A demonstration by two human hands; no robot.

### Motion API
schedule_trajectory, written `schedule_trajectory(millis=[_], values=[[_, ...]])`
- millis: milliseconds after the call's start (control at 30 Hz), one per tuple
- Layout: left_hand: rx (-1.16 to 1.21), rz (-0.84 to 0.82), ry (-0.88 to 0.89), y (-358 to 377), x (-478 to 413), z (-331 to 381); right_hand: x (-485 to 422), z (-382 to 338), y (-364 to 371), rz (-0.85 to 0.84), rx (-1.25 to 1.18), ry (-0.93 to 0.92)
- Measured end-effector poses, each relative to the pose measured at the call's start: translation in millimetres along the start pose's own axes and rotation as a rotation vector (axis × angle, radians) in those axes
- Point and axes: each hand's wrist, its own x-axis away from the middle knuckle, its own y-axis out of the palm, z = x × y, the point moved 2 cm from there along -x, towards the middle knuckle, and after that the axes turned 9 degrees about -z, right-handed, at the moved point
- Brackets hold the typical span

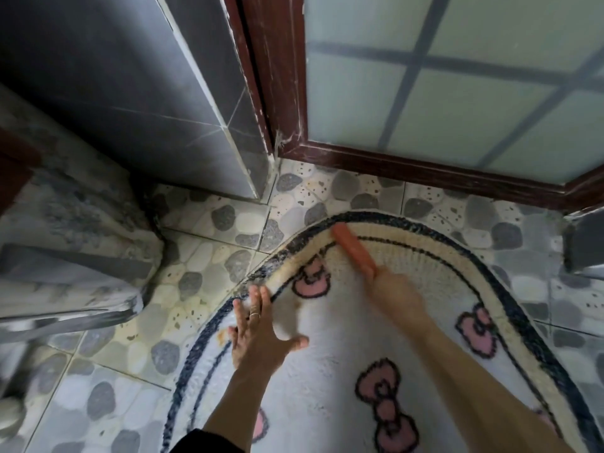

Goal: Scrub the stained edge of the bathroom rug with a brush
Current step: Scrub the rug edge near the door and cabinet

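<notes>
Left hand [258, 335], spread flat, steadies the white bow-patterned rug [327, 371] at its far-left edge — right hand [395, 295] grips the long orange brush [354, 248].

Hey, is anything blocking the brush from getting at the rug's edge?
Nothing visible. The brush, held by the right hand, lies on the beige border of the rug. The left hand presses the rug further left, clear of it.
</notes>
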Motion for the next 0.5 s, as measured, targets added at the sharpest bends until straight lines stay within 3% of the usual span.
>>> schedule_trajectory(millis=[100, 133, 233, 300, 500], values=[[-0.002, 0.017, 0.006, 1, -1, 2, -4, 22, -9, 0.119, -0.126, 0.118], [0.002, 0.024, 0.003, 2, -3, 2, -3, 4, 8, 0.115, -0.134, 0.066], [0.002, 0.020, -0.019, 3, -3, 1, 22, -67, 85, -0.104, -0.077, -0.165], [0.026, 0.028, -0.034, 1, -1, -1, 32, -81, 88, -0.127, 0.080, -0.256], [0.013, 0.030, 0.006, 0, -3, 0, -13, 33, -24, 0.096, -0.079, 0.153]])
